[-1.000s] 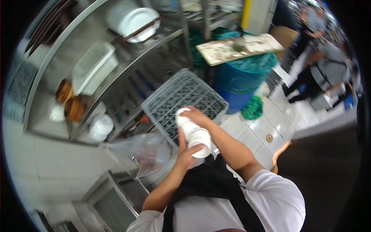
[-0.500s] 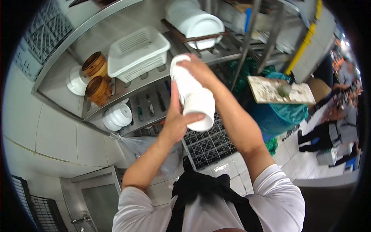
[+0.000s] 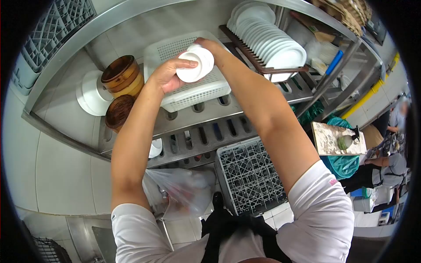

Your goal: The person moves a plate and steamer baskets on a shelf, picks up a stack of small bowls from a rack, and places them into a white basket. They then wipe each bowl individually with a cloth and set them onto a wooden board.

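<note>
We find the left hand and right hand with fingers closed around the white cup stack, presumably keeping it nested, the perforated basket beneath those fingers.

Both hands on a stack of white cups, held over a white perforated basket on the metal shelf. Left hand at the near end; right hand at the far end, partly hidden. Wooden containers left of basket. White plates upright in brown rack to the right. Grey crate below.
</note>
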`<act>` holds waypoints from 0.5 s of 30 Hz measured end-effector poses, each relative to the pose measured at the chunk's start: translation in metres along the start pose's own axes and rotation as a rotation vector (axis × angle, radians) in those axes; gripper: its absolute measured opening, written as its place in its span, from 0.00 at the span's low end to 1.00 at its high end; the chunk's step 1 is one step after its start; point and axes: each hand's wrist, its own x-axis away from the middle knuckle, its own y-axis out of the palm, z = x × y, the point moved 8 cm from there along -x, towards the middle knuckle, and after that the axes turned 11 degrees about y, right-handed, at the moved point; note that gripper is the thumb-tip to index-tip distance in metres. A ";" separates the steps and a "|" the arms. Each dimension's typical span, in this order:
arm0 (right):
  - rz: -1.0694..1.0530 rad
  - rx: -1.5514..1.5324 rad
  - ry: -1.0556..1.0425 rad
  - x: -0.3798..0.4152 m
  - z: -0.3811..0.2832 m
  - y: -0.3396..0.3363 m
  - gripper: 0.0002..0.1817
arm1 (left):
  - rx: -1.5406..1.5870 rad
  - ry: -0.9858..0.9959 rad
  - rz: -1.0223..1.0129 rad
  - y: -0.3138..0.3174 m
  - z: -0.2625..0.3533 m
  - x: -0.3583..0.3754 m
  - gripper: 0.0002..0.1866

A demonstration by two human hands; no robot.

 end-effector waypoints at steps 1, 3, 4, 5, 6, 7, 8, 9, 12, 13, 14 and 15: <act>-0.005 0.006 0.003 -0.015 0.009 0.001 0.22 | 0.002 0.005 0.007 -0.011 -0.001 -0.002 0.32; 0.019 0.105 0.148 -0.034 0.032 0.001 0.22 | -0.037 -0.135 0.023 -0.033 -0.016 -0.004 0.33; 0.012 0.088 0.161 -0.036 0.039 0.002 0.22 | -0.009 -0.168 -0.001 -0.040 -0.022 -0.007 0.35; 0.004 0.097 0.171 -0.038 0.042 0.002 0.22 | -0.002 -0.164 0.012 -0.048 -0.028 -0.009 0.35; 0.014 0.216 0.152 -0.043 0.045 -0.002 0.22 | -0.046 -0.198 0.038 -0.060 -0.038 -0.012 0.36; 0.023 0.333 0.127 -0.055 0.050 -0.005 0.21 | -0.092 -0.230 0.062 -0.068 -0.043 -0.015 0.38; 0.046 0.224 0.237 -0.069 0.063 -0.009 0.19 | -0.130 -0.291 0.041 -0.073 -0.050 -0.017 0.45; 0.045 0.228 0.245 -0.069 0.065 -0.008 0.19 | -0.121 -0.293 0.045 -0.071 -0.050 -0.015 0.45; 0.227 0.424 0.326 -0.076 0.067 -0.032 0.12 | -0.264 -0.403 0.094 -0.072 -0.057 -0.011 0.56; 0.234 0.424 0.324 -0.072 0.065 -0.033 0.12 | -0.263 -0.401 0.087 -0.077 -0.064 -0.015 0.56; 0.191 0.367 0.279 -0.067 0.062 -0.030 0.13 | -0.371 -0.398 0.111 -0.086 -0.070 -0.018 0.56; 0.144 0.311 0.232 -0.065 0.059 -0.028 0.14 | -0.481 -0.392 0.138 -0.089 -0.068 -0.018 0.55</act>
